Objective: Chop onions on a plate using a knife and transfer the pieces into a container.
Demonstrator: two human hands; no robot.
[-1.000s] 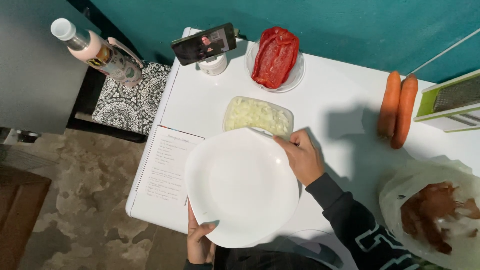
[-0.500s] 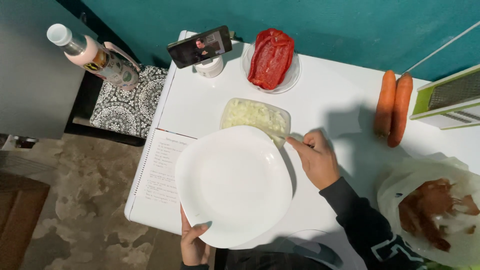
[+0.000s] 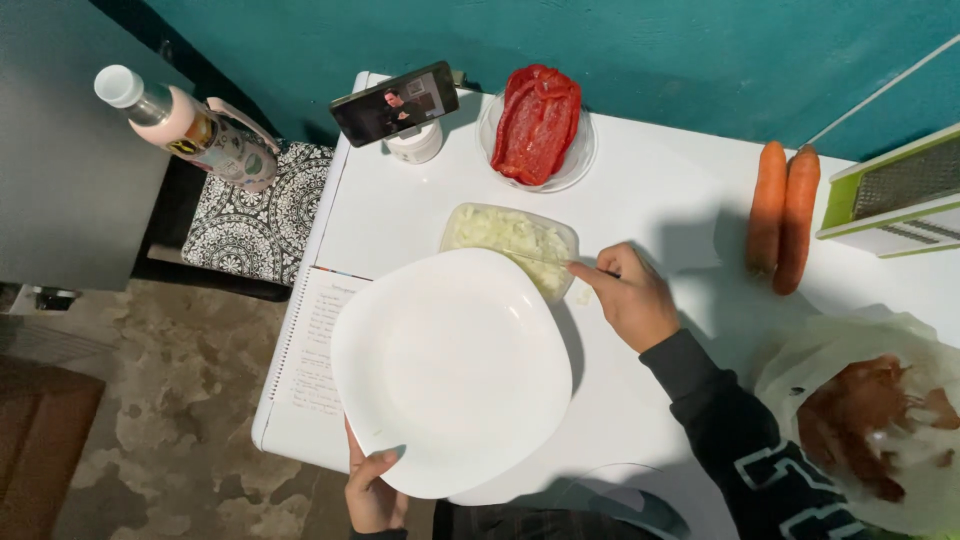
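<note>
two hands at work: left hand (image 3: 372, 492) grips the white plate (image 3: 450, 365) by its near rim over the table (image 3: 660, 200); right hand (image 3: 630, 297) closed on a knife (image 3: 545, 260) above the tub (image 3: 510, 240) of chopped onion.

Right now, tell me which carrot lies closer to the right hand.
The left carrot, on the side away from the grater; the other carrot lies beyond it from the right hand.

You stood in a home kitchen corner, mid food prep.

Your white table (image 3: 680, 200) carried chopped onion in a plastic tub (image 3: 512, 242), red pepper halves (image 3: 537, 120) in a glass bowl, two carrots (image 3: 785, 215), a green-framed grater (image 3: 900, 195), an open notebook (image 3: 318, 345) of handwriting and a propped phone (image 3: 394, 103), against a teal wall (image 3: 620, 45).
</note>
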